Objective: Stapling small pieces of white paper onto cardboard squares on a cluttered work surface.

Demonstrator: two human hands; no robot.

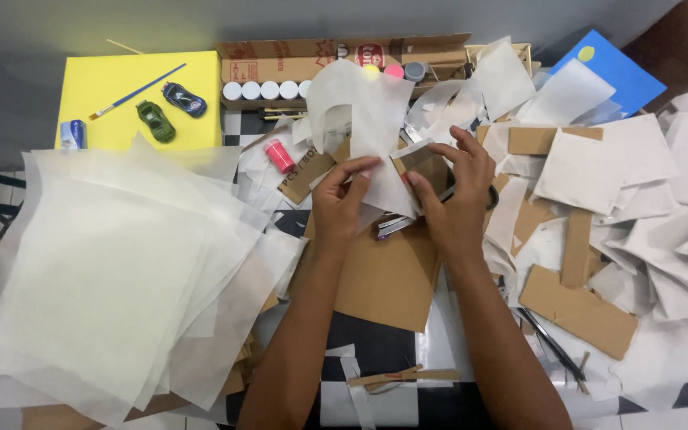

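My left hand (340,205) pinches the lower edge of a crumpled sheet of thin white paper (364,111) that stands up in front of me. My right hand (457,191) grips a small square of brown cardboard (422,163) that the paper is wrapped against. Both hands meet above a larger brown cardboard sheet (384,279) lying flat. A stapler-like metal tool (392,226) lies just under my hands.
A big stack of thin white sheets (113,279) fills the left. A yellow board (113,80) holds two toy cars (170,110) and a paintbrush (138,91). Paint bottles (268,90) sit in a cardboard box. Cardboard strips, paper scraps and a blue sheet (611,72) lie right.
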